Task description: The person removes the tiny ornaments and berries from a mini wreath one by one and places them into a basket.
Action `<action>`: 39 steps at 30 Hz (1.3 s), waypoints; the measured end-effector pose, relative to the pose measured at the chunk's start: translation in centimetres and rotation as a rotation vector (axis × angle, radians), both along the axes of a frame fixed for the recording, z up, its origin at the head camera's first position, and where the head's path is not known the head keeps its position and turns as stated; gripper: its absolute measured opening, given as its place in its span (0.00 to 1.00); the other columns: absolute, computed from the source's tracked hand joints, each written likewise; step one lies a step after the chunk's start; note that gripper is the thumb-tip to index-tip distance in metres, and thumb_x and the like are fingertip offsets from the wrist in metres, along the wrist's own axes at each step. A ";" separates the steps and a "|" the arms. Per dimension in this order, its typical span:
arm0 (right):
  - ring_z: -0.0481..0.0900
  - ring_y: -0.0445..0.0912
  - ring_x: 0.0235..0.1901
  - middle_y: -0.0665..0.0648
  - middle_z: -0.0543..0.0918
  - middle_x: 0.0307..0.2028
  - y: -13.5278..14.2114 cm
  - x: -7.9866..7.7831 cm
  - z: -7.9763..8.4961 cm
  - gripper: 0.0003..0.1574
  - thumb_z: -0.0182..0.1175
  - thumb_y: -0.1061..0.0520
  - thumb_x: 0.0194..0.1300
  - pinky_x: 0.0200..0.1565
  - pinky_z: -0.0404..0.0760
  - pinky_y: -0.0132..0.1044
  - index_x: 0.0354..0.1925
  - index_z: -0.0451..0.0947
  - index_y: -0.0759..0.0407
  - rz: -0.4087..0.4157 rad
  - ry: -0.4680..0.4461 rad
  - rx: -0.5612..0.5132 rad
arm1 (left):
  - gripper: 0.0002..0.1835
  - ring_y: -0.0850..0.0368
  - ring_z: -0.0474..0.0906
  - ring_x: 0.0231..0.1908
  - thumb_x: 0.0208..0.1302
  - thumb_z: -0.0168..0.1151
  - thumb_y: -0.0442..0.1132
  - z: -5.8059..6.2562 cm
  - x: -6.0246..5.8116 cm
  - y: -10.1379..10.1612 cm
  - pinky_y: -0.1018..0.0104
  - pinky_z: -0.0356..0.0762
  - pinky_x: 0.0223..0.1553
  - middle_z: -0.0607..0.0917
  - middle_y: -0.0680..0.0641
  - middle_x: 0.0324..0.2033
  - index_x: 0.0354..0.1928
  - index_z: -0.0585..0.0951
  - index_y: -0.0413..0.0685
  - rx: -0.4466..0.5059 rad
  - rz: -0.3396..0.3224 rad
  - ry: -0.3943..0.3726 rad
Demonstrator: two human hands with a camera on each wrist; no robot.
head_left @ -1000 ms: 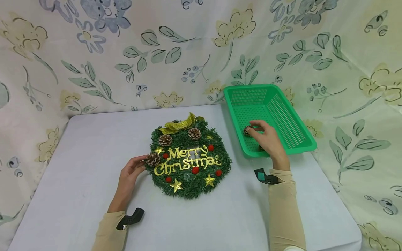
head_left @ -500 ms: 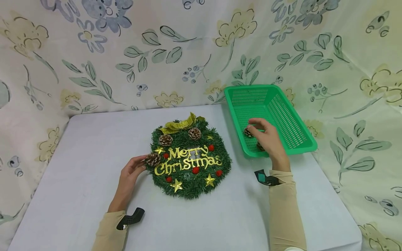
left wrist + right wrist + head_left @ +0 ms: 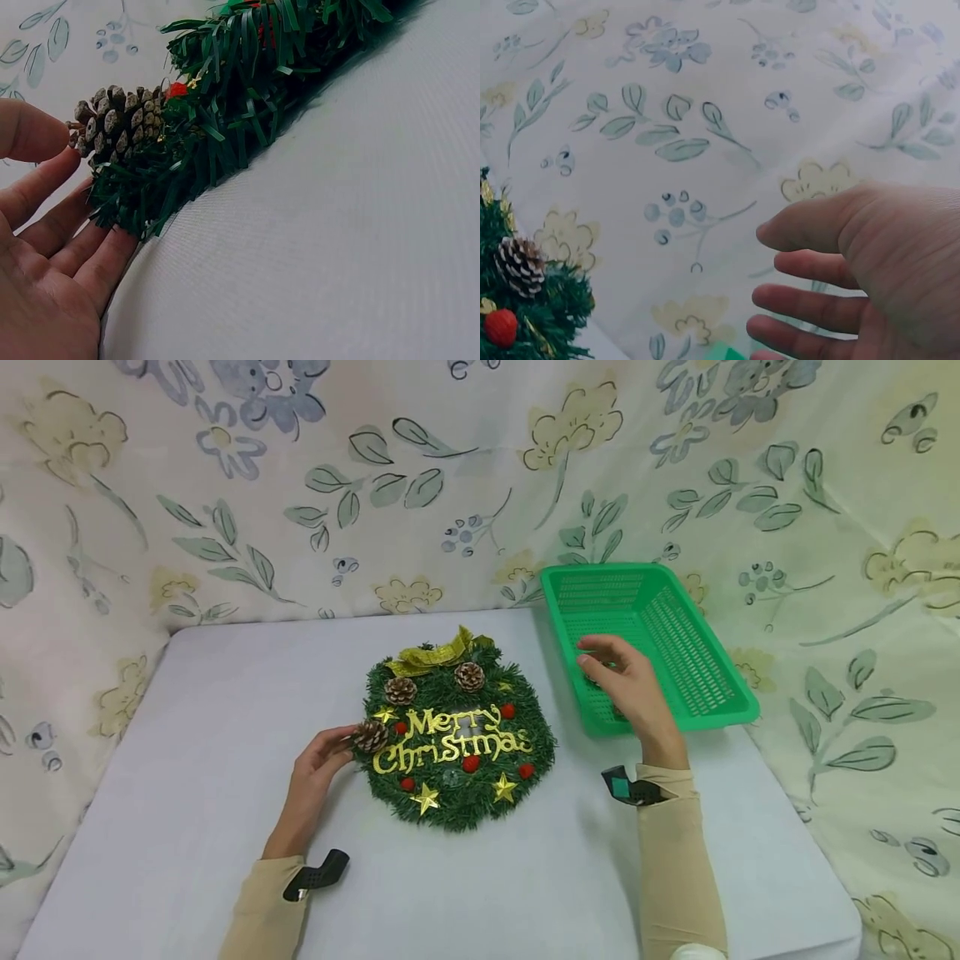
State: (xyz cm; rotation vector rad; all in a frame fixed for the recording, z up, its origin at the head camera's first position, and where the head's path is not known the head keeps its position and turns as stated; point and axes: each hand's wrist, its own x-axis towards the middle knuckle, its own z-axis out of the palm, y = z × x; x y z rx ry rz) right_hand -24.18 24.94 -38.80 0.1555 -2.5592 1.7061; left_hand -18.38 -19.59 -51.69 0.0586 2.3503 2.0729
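Observation:
My left hand (image 3: 318, 768) pinches a brown pine cone (image 3: 371, 736) at the left edge of a green tinsel wreath (image 3: 450, 814). In the left wrist view, thumb and index finger meet at the stem end of that pine cone (image 3: 120, 124), while the other fingers touch the tinsel. Over the near left part of a green plastic basket (image 3: 712, 720) hovers my right hand (image 3: 630, 681), fingers loosely bent with nothing between them. A pine cone (image 3: 592, 682) in the basket is mostly hidden by this hand. The right wrist view shows the right hand (image 3: 832, 270) holding nothing.
The wreath bears gold "Merry Christmas" lettering (image 3: 453, 743), red berries, gold stars, two more pine cones and a gold ribbon (image 3: 431, 656). A white-covered table (image 3: 480, 893) lies underneath. Flower-printed cloth (image 3: 480, 485) rises behind the table and basket.
My right hand has shifted slightly left and up over the basket, covering more of the pine cone there. The left hand keeps its pinch; the whole view has tilted a little.

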 end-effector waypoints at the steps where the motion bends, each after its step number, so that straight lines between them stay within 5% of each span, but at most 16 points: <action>1: 0.77 0.37 0.52 0.61 0.78 0.61 -0.2 -0.1 0.2 0.28 0.60 0.45 0.74 0.52 0.79 0.33 0.65 0.74 0.55 0.007 0.008 0.000 | 0.20 0.73 0.75 0.58 0.78 0.52 0.35 0.0 -0.1 0.0 0.82 0.74 0.56 0.78 0.65 0.57 0.67 0.71 0.36 0.001 0.000 0.000; 23: 0.77 0.39 0.56 0.60 0.79 0.62 -6.0 -2.6 2.3 0.25 0.59 0.49 0.75 0.55 0.78 0.33 0.65 0.74 0.57 0.140 0.108 -0.102 | 0.20 0.73 0.74 0.58 0.77 0.52 0.35 -0.2 -0.2 -0.1 0.82 0.74 0.56 0.78 0.63 0.58 0.67 0.72 0.38 -0.004 0.002 -0.015; 39: 0.77 0.46 0.58 0.60 0.80 0.61 -8.5 -4.1 0.5 0.23 0.58 0.53 0.75 0.58 0.77 0.39 0.64 0.75 0.58 0.209 0.122 -0.091 | 0.20 0.73 0.75 0.57 0.77 0.52 0.34 -0.3 -0.1 -0.1 0.81 0.75 0.55 0.77 0.66 0.57 0.66 0.71 0.35 -0.001 -0.005 0.025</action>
